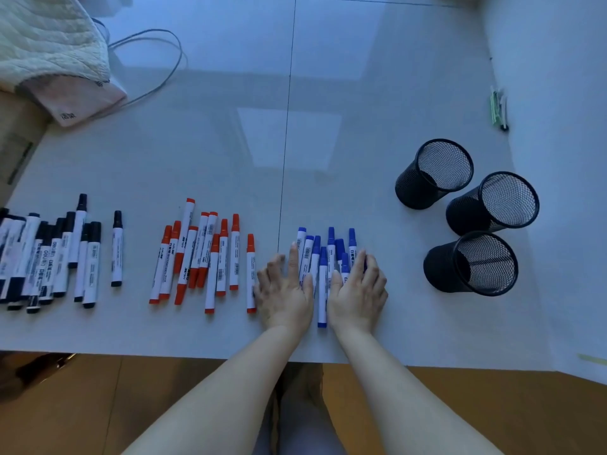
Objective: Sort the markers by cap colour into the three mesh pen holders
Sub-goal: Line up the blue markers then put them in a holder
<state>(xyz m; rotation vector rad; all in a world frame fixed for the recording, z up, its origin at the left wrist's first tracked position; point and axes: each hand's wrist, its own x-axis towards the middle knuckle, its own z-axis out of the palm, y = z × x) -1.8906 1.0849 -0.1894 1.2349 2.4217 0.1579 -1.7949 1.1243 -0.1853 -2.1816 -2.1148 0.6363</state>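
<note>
Table (pixel 328 126): white, shiny, bare at the back.
Hands: left hand (pixel 284 292) and right hand (pixel 358 293) flat, open, squeezing blue markers (pixel 323 261).
Near edge: just behind the wrists.

A single head-worn wide-angle camera looks steeply down and forward from close above the left hand (pixel 285 290) and right hand (pixel 358 290), with the white tabletop (pixel 230 142) stretching beyond them.
</note>
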